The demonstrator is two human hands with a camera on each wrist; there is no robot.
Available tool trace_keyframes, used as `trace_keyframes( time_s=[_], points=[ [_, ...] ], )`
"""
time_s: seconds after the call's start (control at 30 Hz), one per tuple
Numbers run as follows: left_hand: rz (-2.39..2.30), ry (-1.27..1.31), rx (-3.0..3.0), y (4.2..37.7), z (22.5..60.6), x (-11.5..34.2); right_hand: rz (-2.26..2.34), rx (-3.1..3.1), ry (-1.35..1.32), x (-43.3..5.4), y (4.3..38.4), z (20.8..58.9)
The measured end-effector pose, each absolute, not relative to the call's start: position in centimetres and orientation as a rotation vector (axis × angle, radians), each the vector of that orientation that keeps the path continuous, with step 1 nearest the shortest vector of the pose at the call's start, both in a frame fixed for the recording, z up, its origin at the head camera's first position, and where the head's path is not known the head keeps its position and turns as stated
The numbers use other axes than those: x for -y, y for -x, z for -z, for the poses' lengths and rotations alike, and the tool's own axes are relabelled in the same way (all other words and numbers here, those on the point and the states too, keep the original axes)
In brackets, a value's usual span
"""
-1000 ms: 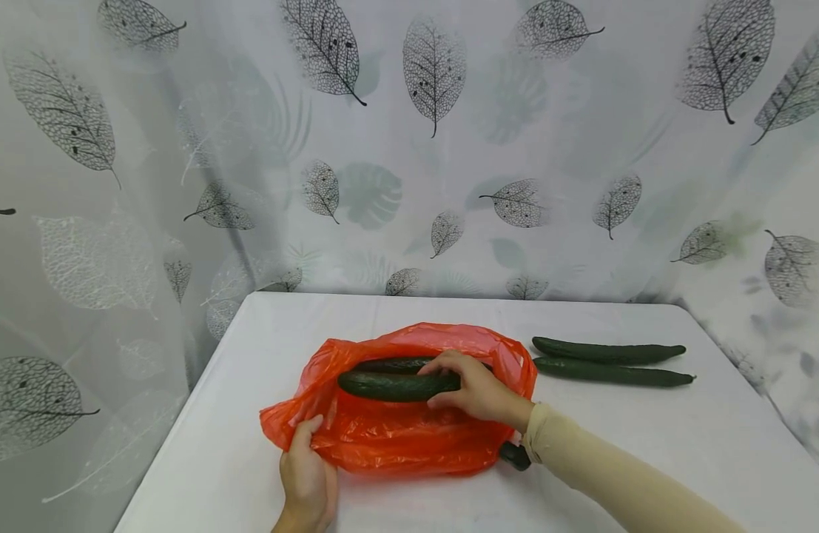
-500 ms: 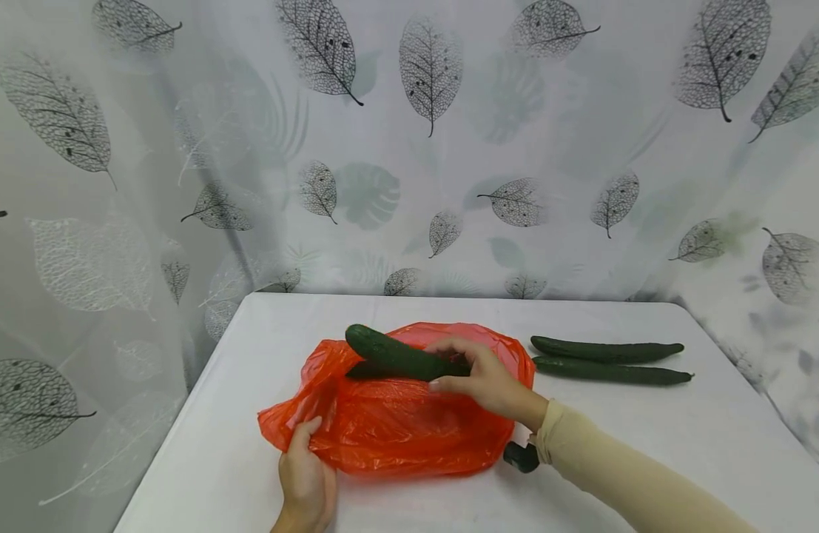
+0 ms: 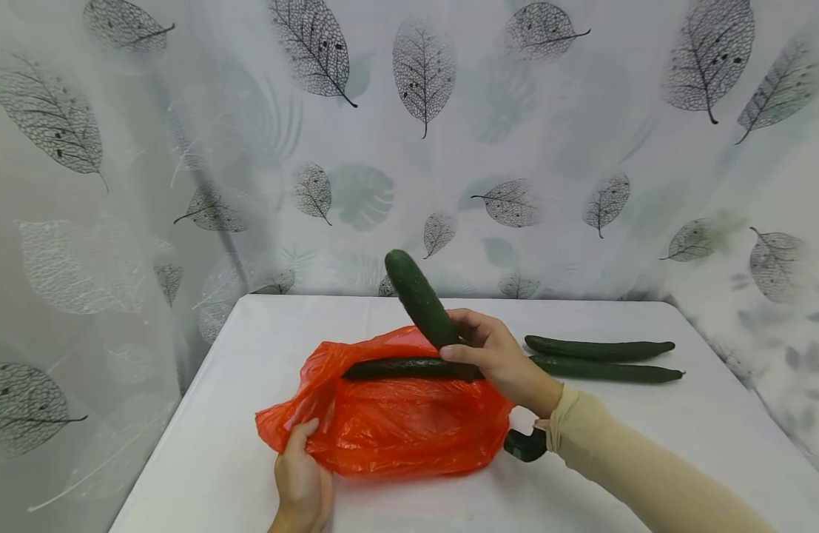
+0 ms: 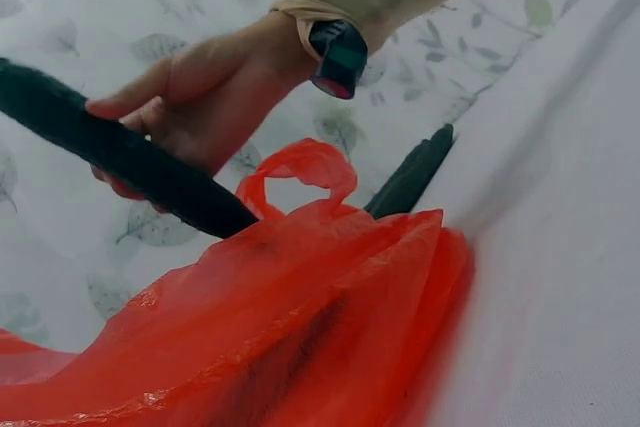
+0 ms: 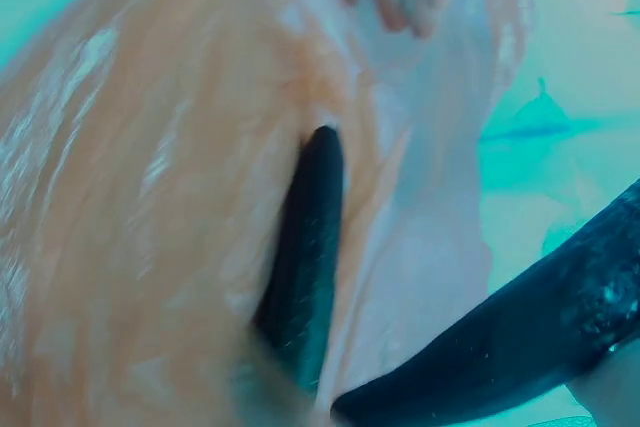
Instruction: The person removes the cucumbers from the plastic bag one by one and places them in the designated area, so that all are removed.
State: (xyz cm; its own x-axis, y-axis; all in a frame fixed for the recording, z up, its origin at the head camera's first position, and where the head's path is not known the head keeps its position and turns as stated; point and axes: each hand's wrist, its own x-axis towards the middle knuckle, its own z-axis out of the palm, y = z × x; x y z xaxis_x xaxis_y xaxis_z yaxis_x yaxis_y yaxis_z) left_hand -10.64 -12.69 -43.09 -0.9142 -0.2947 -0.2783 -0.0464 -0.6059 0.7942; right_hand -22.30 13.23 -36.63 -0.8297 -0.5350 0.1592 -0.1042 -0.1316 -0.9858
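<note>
My right hand [image 3: 499,355] grips a dark green cucumber [image 3: 419,300] near its lower end. The cucumber tilts up and to the left above an orange-red plastic bag [image 3: 416,433]. With thumb and fingers, my left hand [image 3: 299,474] holds the bag's left edge. Inside the bag's mouth lies another cucumber [image 3: 399,369], also visible in the right wrist view as a dark cucumber [image 5: 305,257] among the plastic folds. From the left wrist view, the right hand [image 4: 205,97] is wrapped round the raised cucumber [image 4: 130,157], whose lower end passes behind the bag [image 4: 300,327].
Two long cucumbers lie side by side on the white table [image 3: 649,437], right of the bag: a far cucumber [image 3: 598,350] and a near cucumber [image 3: 615,371]. A dark device [image 3: 525,444] sits on the right wrist. Behind the table hangs a leaf-print curtain [image 3: 369,111].
My right hand has lifted the cucumber up out of the bag, its far end swinging from nearly level to steeply tilted. The left hand keeps its hold on the bag's edge.
</note>
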Motion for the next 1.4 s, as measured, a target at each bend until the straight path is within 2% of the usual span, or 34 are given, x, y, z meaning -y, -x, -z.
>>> trace_keyframes(
  time_s=[0.67,0.97,1.4],
  points=[
    [2.603,-0.574,1.398,10.7,43.2,12.5,2.27,-1.871,0.836,-18.3,23.6,31.4],
    [2.605,-0.588,1.412,10.6,43.2,12.3,2.212,-1.979,0.885,-21.2,24.3,32.2],
    [2.619,-0.576,1.401,10.6,43.2,12.2,2.019,-2.342,0.68,-25.7,24.4,34.3]
  ],
)
